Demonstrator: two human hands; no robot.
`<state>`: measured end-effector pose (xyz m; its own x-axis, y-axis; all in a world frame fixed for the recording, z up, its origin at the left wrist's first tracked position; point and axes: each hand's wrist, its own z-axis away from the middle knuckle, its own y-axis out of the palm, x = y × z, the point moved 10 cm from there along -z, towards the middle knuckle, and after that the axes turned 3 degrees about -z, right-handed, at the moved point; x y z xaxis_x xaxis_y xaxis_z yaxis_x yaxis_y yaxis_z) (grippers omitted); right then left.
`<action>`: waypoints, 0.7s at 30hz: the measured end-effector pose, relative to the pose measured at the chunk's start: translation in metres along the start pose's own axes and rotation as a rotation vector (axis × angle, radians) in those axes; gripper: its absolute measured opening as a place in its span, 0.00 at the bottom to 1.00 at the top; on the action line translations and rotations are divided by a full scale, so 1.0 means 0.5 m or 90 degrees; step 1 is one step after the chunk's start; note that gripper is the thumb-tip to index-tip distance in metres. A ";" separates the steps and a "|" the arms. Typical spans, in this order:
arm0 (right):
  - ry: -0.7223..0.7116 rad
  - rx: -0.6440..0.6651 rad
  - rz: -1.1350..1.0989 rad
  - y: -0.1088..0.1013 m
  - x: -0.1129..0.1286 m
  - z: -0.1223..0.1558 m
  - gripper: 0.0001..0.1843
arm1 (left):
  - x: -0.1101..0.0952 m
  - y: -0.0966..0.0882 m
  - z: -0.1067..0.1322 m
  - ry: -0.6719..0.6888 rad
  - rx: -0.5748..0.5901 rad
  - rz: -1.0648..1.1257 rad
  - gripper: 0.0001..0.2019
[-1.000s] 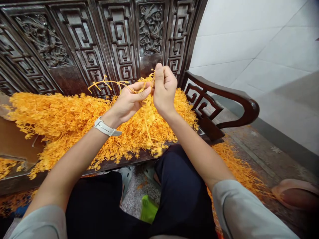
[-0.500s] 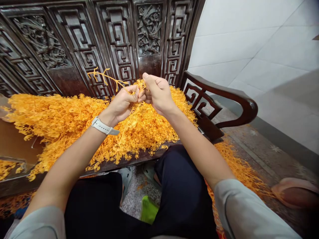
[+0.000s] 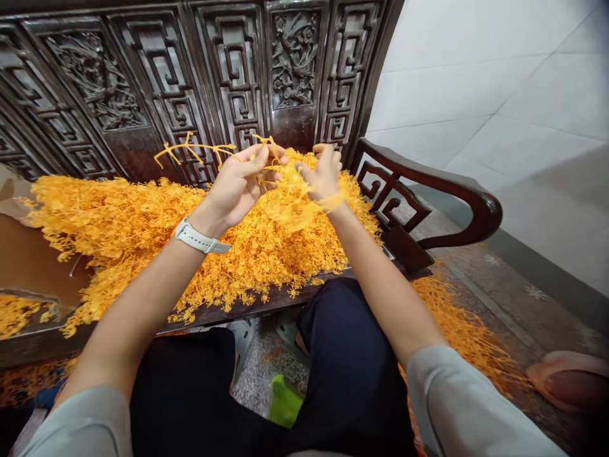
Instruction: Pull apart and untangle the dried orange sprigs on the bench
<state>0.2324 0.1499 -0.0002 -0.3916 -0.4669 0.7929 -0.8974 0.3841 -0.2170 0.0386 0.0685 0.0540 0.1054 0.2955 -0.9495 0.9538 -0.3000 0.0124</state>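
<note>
My left hand [image 3: 242, 181], with a pale watch band at the wrist, pinches a thin orange plastic branch [image 3: 195, 147]. Its forked tips stick out to the left, and more strands show around the fingertips. To the right, my right hand [image 3: 326, 174] is apart from the left one, its fingers partly curled and smeared by motion. A blurred orange sprig [image 3: 292, 206] lies below and beside the right fingers; whether they grip it is unclear. Both hands are above a big heap of orange plastic sprigs [image 3: 143, 209] on a dark wooden bench [image 3: 252, 311].
Behind the heap rises the bench's carved back [image 3: 233, 70]; its curved armrest [image 3: 466, 190] stands at right. Long orange stems [image 3: 466, 336] lie on the floor beside my leg. A brown cardboard piece [image 3: 33, 260] is at left, a green object [image 3: 284, 403] between my feet.
My hands were together at the sprig and are now apart, the right one moved right and slightly down. Blurred orange sprigs now show near it. The branch in my left hand has tilted.
</note>
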 end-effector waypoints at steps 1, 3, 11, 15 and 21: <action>-0.005 -0.014 0.078 -0.001 -0.006 0.003 0.35 | -0.002 -0.004 -0.002 -0.005 -0.002 0.006 0.07; -0.017 -0.020 0.079 0.000 -0.002 0.006 0.33 | -0.006 -0.017 -0.007 -0.007 -0.011 0.018 0.08; -0.013 0.182 -0.358 0.026 0.152 0.046 0.32 | -0.016 -0.051 -0.022 0.002 -0.025 0.043 0.06; -0.015 0.292 -0.393 0.061 0.184 0.083 0.33 | -0.011 -0.049 -0.024 -0.007 -0.003 0.004 0.06; 0.044 0.277 -0.434 0.066 0.140 0.068 0.26 | -0.013 -0.062 -0.025 0.014 0.011 -0.112 0.10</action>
<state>0.1686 0.1025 0.0287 0.2700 -0.4313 0.8609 -0.9386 -0.3173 0.1354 0.0119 0.0869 0.0638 -0.0570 0.3647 -0.9294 0.9532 -0.2569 -0.1593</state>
